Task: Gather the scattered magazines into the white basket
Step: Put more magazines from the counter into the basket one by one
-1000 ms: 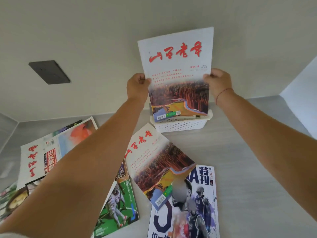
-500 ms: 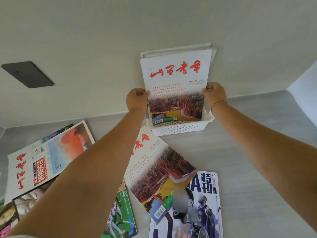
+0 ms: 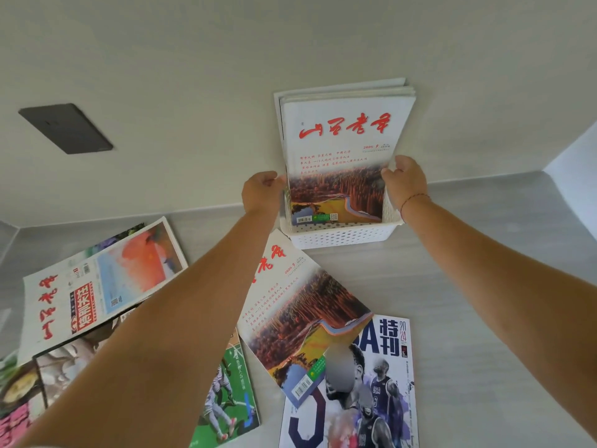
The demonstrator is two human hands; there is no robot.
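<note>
The white basket [image 3: 339, 238] stands at the far edge of the tabletop [image 3: 484, 318], close against the wall [image 3: 193, 59]. An upright magazine [image 3: 339, 150], white with red lettering above a picture of a reddish forest, stands in it with its lower edge down inside the basket and its cover facing the camera. Just behind it, other stacked magazines [image 3: 342, 92] also stand in the basket, their top edges showing above it. The left hand [image 3: 263, 192] grips the upright magazine's left edge with curled fingers, and the right hand [image 3: 405, 181] grasps the right edge, thumb on the cover; a red string bracelet [image 3: 415, 198] circles that wrist. On the tabletop just in front of the basket a flat forest magazine [image 3: 300, 315] with the same cover lies tilted, its near corner overlapping a basketball magazine [image 3: 381, 392] at the near edge. To the left of these, partly under the left forearm, lies a football magazine [image 3: 232, 396] with a green pitch. Towards the left edge a red-lettered magazine [image 3: 97, 286] lies askew over further covers [image 3: 48, 376] at the near left corner. A dark wall plate [image 3: 64, 128] sits on the wall, well left of the basket.
</note>
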